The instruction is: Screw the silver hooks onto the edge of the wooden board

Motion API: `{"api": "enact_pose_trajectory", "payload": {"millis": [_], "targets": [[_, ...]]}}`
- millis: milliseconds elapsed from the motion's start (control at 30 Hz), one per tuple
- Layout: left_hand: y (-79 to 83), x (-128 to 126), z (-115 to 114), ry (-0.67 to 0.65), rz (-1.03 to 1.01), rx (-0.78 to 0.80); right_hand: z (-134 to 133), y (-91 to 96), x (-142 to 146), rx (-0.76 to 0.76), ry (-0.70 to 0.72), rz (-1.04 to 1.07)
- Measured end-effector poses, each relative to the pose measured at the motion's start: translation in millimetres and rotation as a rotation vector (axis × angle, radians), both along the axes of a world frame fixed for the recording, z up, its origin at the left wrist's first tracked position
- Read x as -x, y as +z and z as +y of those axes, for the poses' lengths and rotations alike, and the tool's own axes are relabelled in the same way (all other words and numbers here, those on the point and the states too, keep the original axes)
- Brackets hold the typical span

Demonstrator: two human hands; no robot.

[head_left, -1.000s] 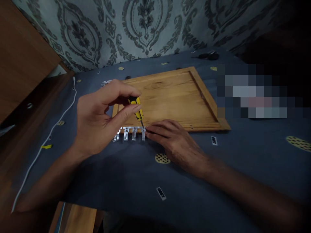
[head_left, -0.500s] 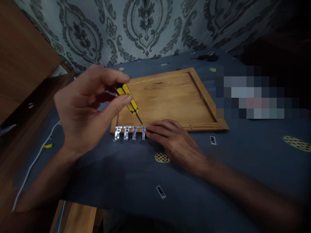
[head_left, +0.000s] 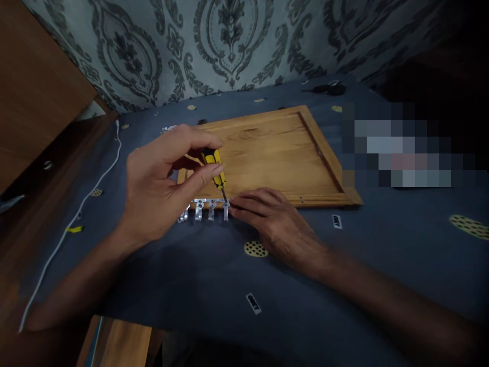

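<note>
My left hand (head_left: 160, 188) is closed around the yellow and black handle of a screwdriver (head_left: 217, 171), thumb and fingers pinching it. The screwdriver tilts slightly, and its tip meets the rightmost hook of a silver metal hook rail (head_left: 212, 204). Several hooks hang down from this rail, which lies along the near edge of a framed wooden board (head_left: 263, 158). My left hand partly hides the left end of the rail. My right hand (head_left: 277, 221) rests at the board's near edge, its fingertips holding the rail's right end; the thumb is hidden.
A dark blue patterned cloth (head_left: 198, 285) lies under the board. More silver metal pieces (head_left: 168, 128) sit behind my left hand. A white cable (head_left: 86, 204) runs along the left, and a black object (head_left: 332, 88) lies at the back right. A blurred patch covers the right side.
My left hand has moved right and slightly down with the screwdriver. The screwdriver stands more upright, its tip now on the rightmost hook. My right hand has stayed in place.
</note>
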State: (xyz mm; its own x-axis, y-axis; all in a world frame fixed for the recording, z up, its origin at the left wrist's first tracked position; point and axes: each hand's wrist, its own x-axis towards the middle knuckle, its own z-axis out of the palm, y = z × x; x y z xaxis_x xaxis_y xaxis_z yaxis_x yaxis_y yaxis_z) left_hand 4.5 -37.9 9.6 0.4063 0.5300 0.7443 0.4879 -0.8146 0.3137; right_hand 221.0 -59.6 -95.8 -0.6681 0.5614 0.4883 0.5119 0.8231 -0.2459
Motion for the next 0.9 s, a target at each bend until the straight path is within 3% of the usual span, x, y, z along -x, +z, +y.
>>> {"api": "enact_pose_trajectory", "payload": {"millis": [500, 700, 900], "targets": [[-1.2, 1.4, -0.5, -0.012, 0.015, -0.016, 0.1, -1.6, -0.3, 0.009, 0.000, 0.008], [-1.5, -2.5, -5.2, 0.040, -0.004, 0.058, -0.6, 0.2, 0.7, -0.004, -0.007, 0.012], [-0.4, -3.5, -6.1, 0.083, 0.028, 0.003, -0.8, 1.6, 1.0, -0.053, 0.010, 0.028]]}}
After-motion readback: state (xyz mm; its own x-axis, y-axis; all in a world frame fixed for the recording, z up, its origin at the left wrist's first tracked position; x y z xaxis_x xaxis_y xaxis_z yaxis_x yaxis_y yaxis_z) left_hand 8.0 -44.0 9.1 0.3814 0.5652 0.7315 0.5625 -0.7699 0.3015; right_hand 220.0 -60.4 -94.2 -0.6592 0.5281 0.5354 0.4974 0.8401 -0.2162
